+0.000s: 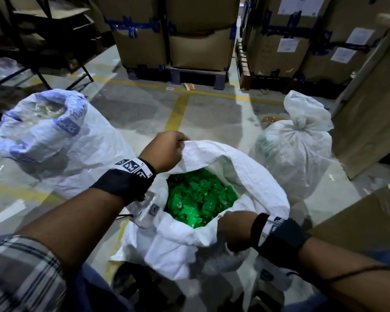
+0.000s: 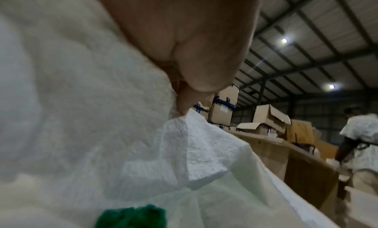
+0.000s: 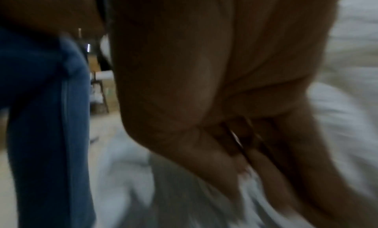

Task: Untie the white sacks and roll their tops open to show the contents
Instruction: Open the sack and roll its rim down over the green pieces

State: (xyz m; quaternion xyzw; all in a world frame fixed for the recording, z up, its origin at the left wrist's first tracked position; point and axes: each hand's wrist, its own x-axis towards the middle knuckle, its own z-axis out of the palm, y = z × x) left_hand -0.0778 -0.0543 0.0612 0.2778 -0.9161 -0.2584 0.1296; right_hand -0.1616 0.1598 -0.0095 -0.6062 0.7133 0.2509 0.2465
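A white woven sack (image 1: 252, 176) stands open on the floor right in front of me, full of green plastic pieces (image 1: 198, 197). My left hand (image 1: 167, 149) pinches the far left part of its rim (image 2: 184, 121) and holds it raised. My right hand (image 1: 234, 230) grips the near right rim, where the fabric is folded outward. The right wrist view is blurred; the right hand's fingers (image 3: 255, 158) curl against white sack fabric. To the left stands a second white sack (image 1: 61, 140), top rolled open. A third white sack (image 1: 295, 143) at the right is tied shut with a knot.
Stacked cardboard boxes on pallets (image 1: 189, 41) line the back. A large brown carton (image 1: 369, 210) stands close on the right. Yellow lines (image 1: 178, 111) mark the grey concrete floor. A dark metal rack (image 1: 43, 41) stands back left. Another person (image 2: 360, 142) is off to one side.
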